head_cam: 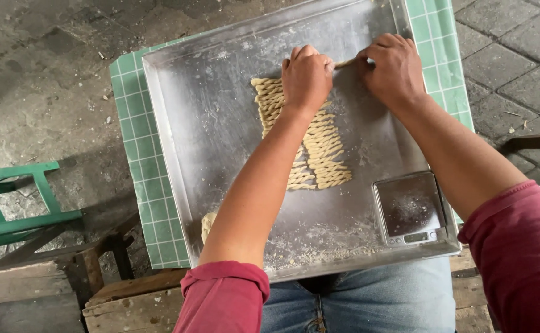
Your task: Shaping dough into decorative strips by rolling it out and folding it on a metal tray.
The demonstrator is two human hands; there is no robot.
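The left hand (307,77) and the right hand (393,68) are both curled, each pinching one end of a thin dough strip (344,63) that runs crosswise between them, parallel to the far edge of the metal tray (177,123). Just nearer the person, under the left wrist, twisted dough sticks (325,151) lie in rows, long axes crosswise too. A small scale (411,209) sits at the tray's near right corner.

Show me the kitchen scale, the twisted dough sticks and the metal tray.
kitchen scale (411,211), head view, on its weighing plate.
twisted dough sticks (324,151), head view, mid-row.
metal tray (220,123), head view, bare floor.
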